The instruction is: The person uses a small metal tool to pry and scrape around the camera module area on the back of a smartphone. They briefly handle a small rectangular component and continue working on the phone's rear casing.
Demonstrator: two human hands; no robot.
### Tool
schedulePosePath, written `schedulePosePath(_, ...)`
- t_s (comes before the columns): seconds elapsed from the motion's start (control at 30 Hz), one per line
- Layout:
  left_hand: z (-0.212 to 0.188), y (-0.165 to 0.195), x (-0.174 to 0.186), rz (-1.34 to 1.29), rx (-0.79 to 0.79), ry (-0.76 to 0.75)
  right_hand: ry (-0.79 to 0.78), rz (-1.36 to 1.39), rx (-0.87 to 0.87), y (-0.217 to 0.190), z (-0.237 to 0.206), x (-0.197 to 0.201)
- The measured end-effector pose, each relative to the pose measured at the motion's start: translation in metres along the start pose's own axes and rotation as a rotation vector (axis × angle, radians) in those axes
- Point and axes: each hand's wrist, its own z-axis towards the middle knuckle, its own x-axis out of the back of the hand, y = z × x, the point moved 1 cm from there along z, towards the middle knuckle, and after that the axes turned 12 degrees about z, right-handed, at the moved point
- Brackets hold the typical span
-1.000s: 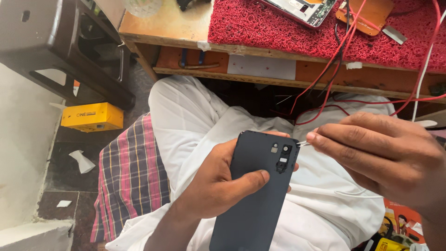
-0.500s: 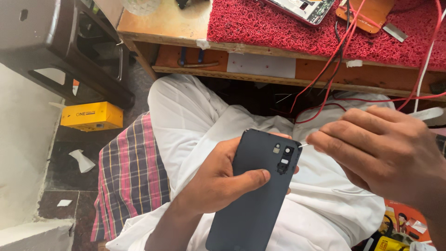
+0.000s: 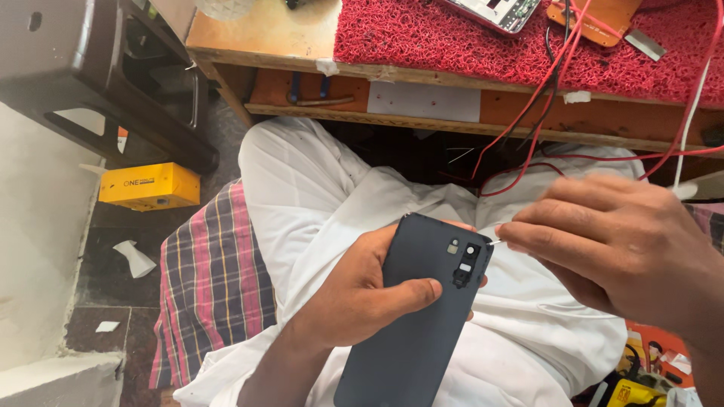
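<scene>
Head view: the left hand (image 3: 362,301) grips a dark grey phone (image 3: 422,316) back side up over the lap, fingers clamped around its edges with the thumb laid across the back. Its long axis runs from lower left to upper right, camera end pointing away towards the worktop (image 3: 264,38). Just right of that end, the right hand (image 3: 618,249) has its fingers pinched together on a thin metal tool (image 3: 495,242), tip at the phone's top corner.
</scene>
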Motion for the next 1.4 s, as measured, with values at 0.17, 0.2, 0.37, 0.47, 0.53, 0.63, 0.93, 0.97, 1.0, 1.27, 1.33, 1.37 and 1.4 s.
schedulePosePath(0.17,0.000,-0.002,0.001,-0.026,-0.008,0.003,0.005,-0.047,-0.057,-0.005,0.000,-0.005)
schedulePosePath(0.2,0.000,-0.003,0.001,-0.023,-0.010,0.003,0.006,0.000,-0.087,-0.005,-0.001,-0.007)
schedulePosePath(0.37,0.000,-0.003,0.001,-0.034,-0.016,-0.001,-0.014,0.133,-0.206,-0.002,-0.008,-0.011)
schedulePosePath(0.47,-0.001,-0.002,0.001,-0.039,-0.011,-0.003,0.013,0.181,-0.248,-0.001,-0.009,-0.010)
schedulePosePath(0.53,0.000,-0.002,0.000,-0.038,-0.010,-0.001,0.010,0.184,-0.184,-0.002,-0.007,-0.006)
schedulePosePath(0.63,0.000,-0.001,0.000,-0.028,-0.012,0.000,0.092,0.169,-0.051,-0.007,-0.002,-0.001)
schedulePosePath(0.93,-0.001,-0.002,-0.001,-0.039,-0.021,-0.008,0.024,0.132,-0.152,-0.008,-0.006,-0.004)
schedulePosePath(0.97,-0.001,-0.003,-0.001,-0.027,-0.015,-0.005,0.016,0.148,-0.177,-0.006,-0.007,-0.005)
schedulePosePath(1.0,0.000,-0.003,-0.002,-0.016,-0.010,-0.001,0.007,0.164,-0.203,-0.005,-0.008,-0.006)
schedulePosePath(1.27,0.000,-0.003,-0.003,0.003,0.000,0.009,0.097,0.054,-0.063,-0.012,-0.002,0.001)
schedulePosePath(1.33,0.000,-0.003,-0.003,-0.006,-0.002,0.003,0.139,-0.083,-0.029,-0.016,0.000,0.002)
schedulePosePath(1.37,0.000,-0.003,-0.003,-0.020,-0.006,-0.004,0.120,-0.073,-0.059,-0.016,0.001,0.002)
schedulePosePath(1.4,0.000,-0.003,-0.003,-0.035,-0.010,-0.011,0.101,-0.061,-0.090,-0.016,0.001,0.002)
